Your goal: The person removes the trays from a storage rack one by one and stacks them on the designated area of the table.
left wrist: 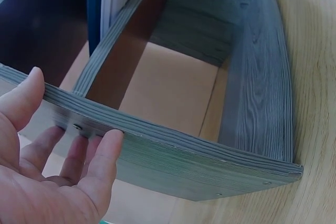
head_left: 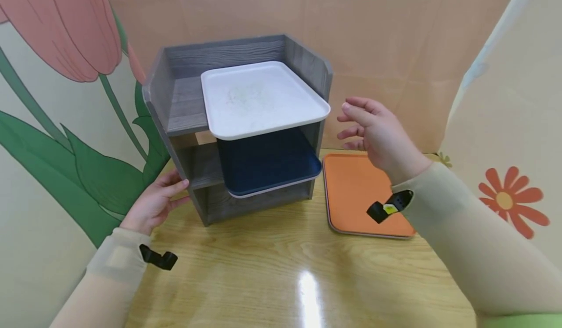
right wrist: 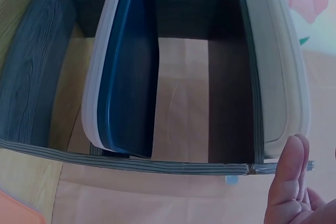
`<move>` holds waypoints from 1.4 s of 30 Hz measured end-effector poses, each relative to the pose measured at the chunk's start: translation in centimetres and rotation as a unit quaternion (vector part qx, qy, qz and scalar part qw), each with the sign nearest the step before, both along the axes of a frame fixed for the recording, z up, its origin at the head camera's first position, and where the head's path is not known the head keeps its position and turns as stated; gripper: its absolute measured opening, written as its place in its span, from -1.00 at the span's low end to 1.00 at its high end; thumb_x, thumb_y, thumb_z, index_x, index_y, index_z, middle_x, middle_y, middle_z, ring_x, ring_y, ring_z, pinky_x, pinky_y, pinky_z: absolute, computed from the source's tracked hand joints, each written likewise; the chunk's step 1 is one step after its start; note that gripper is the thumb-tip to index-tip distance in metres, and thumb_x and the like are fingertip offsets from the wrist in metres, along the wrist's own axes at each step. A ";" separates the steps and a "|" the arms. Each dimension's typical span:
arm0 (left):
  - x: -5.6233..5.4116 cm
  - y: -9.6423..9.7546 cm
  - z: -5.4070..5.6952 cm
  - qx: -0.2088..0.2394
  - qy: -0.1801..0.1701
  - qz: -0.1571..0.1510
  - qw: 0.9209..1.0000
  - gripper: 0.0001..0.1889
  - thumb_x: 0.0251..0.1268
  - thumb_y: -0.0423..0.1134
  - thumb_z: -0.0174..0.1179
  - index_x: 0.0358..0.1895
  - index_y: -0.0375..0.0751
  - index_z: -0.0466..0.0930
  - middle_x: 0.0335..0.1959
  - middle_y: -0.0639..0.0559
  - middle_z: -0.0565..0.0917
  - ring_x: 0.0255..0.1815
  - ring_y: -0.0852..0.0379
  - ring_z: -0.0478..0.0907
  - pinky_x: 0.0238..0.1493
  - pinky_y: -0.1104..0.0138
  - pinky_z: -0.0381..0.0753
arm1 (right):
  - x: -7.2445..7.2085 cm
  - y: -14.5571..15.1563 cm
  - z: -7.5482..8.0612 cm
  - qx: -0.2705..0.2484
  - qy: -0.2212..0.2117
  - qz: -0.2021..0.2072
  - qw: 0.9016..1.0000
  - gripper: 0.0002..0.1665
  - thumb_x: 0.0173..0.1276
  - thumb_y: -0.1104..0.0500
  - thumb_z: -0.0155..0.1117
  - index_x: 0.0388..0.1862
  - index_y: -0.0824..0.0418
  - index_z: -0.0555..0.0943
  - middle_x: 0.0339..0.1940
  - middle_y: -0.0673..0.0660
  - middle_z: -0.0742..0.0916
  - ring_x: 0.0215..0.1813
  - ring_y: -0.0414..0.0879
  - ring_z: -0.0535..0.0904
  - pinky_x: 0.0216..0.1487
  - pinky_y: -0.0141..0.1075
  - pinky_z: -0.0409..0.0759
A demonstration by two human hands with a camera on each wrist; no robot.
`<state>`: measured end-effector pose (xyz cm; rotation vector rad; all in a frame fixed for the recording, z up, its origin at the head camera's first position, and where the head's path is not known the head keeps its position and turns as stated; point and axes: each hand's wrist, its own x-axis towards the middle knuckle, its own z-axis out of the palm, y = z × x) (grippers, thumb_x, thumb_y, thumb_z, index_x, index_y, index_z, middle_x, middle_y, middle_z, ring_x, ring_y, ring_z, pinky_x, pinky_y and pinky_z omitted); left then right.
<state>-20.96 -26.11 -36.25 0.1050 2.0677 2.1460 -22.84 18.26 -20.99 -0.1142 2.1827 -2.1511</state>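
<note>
A grey wood-grain shelf unit (head_left: 184, 98) stands on the table. On its top board lies a white tray (head_left: 263, 98), its front part jutting past the board's edge. The middle board bears a dark blue tray (head_left: 272, 164) with a pale tray edge under it, both sticking out in front. My left hand (head_left: 160, 201) touches the unit's left side panel (left wrist: 178, 150), thumb by the front edge and fingertips against the outer face. Just right of the white tray's front corner, my right hand (head_left: 373, 133) is raised with loosely bent fingers, holding nothing.
An orange tray (head_left: 351, 191), with other tray edges beneath it, lies on the wooden table (head_left: 263, 269) to the right of the unit. A wall panel with a printed tulip (head_left: 74, 25) stands close on the left; another with an orange flower (head_left: 511, 201) is on the right.
</note>
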 end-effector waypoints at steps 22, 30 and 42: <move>-0.1 -0.1 -0.1 -0.022 0.001 -0.001 1.000 -0.31 0.47 -0.16 0.06 0.51 -0.26 -0.05 0.17 0.05 0.28 0.18 0.18 0.28 0.10 0.30 0.49 | -2.0 -3.1 0.5 0.019 -0.039 0.020 0.999 -0.36 0.44 -0.01 0.17 0.41 0.10 0.25 0.02 0.16 0.52 -0.28 0.03 0.64 -0.35 -0.26 0.64; -0.1 -0.2 0.0 -0.026 -0.002 -0.002 1.000 -0.28 0.47 -0.14 0.07 0.53 -0.24 -0.09 0.21 0.01 0.24 0.23 0.13 0.23 0.15 0.26 0.46 | -2.0 -3.5 0.6 0.023 -0.044 0.016 0.999 -0.36 0.46 0.07 0.15 0.44 0.11 0.22 0.02 0.13 0.53 -0.33 -0.02 0.64 -0.36 -0.28 0.64; -0.2 -0.1 -0.1 -0.026 0.003 -0.003 1.000 -0.29 0.47 -0.15 0.06 0.52 -0.26 -0.08 0.18 0.02 0.26 0.20 0.15 0.25 0.13 0.27 0.48 | -1.7 -3.3 0.7 0.022 -0.051 0.018 0.998 -0.36 0.46 0.13 0.14 0.46 0.10 0.23 0.03 0.13 0.54 -0.35 -0.05 0.65 -0.34 -0.27 0.66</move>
